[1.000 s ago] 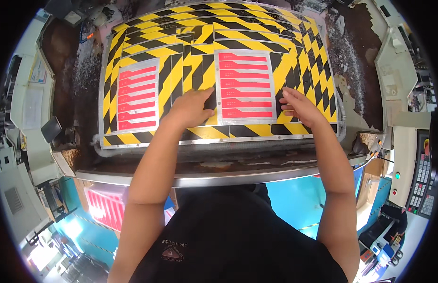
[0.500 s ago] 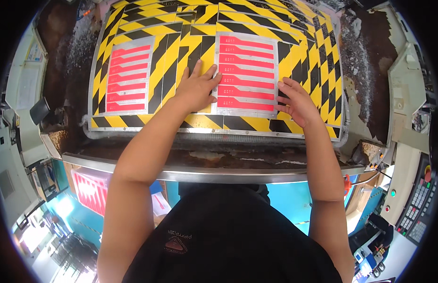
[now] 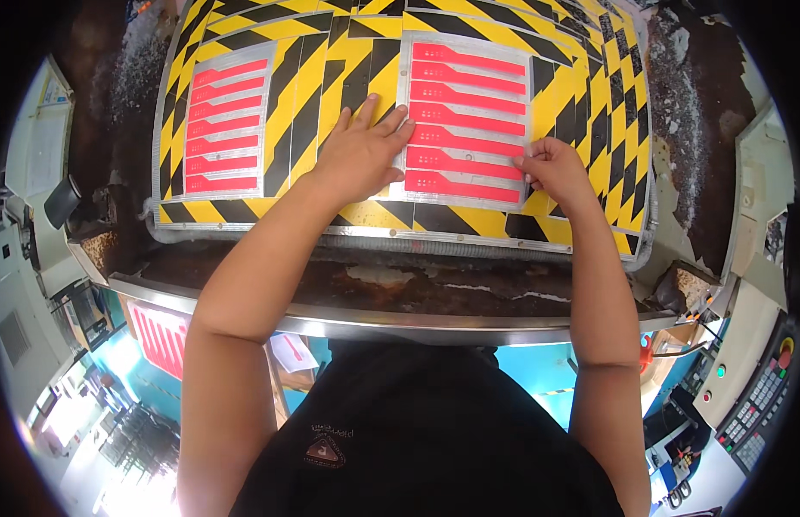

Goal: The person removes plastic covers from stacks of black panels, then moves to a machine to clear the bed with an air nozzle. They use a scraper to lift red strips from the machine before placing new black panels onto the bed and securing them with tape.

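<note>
Two grey panels bearing rows of red, stepped strips lie on a bed covered with yellow-and-black striped tape. My left hand (image 3: 359,159) rests with fingers spread on the tape, its fingertips at the left edge of the right panel (image 3: 469,196). At that panel's right edge, my right hand (image 3: 555,172) has thumb and forefinger pinched together by the end of a red strip (image 3: 469,164). Whatever sits between those fingertips is hidden. The left panel (image 3: 266,129) with its red strips (image 3: 223,145) lies left of my left hand, untouched.
A metal rail (image 3: 417,326) runs between me and the bed. Right of it stands a control panel (image 3: 762,401) with keys and a red knob. Below the rail at the left are a red-and-white sheet (image 3: 159,336) and a paper (image 3: 292,351) with a red shape.
My right hand has gone from loosely spread fingers to a pinch at the right panel's edge. My left hand stays spread in nearly the same place. The view has shifted slightly.
</note>
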The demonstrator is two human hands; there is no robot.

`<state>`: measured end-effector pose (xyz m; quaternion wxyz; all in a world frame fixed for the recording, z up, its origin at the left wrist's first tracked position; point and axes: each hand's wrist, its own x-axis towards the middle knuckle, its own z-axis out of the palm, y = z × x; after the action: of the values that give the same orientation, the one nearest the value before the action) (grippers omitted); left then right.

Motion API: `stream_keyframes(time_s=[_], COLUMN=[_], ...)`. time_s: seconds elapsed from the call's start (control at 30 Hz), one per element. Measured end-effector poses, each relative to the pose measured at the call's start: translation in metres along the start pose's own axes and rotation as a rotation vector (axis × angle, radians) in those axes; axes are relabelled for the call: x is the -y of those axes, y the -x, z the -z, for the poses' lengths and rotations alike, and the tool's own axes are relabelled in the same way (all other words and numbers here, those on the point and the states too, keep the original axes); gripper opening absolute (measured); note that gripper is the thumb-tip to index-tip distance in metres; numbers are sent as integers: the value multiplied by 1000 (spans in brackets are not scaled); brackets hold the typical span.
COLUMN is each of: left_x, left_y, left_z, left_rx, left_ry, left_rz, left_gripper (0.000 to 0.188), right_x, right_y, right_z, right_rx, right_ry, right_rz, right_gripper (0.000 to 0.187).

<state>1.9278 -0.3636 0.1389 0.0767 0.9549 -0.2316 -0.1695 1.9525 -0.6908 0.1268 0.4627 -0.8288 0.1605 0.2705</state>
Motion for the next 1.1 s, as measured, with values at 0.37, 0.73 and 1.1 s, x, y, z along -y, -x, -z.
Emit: stream_keyframes(time_s=[0.37,0.73,1.1], left_x=[2,1,0], left_y=[0,0,0], left_z=[-2,-1,0], left_rx=[20,33,28], left_ry=[-37,-24,-28], left_rz=[5,19,27], left_gripper=[80,79,80], right_x=[1,3,1], right_y=[1,3,2], right_z=[-4,-5,-5], right_rx=[-10,-9,-3], right_ry=[-11,-14,-24], right_rz=[15,20,27], right_gripper=[23,21,20])
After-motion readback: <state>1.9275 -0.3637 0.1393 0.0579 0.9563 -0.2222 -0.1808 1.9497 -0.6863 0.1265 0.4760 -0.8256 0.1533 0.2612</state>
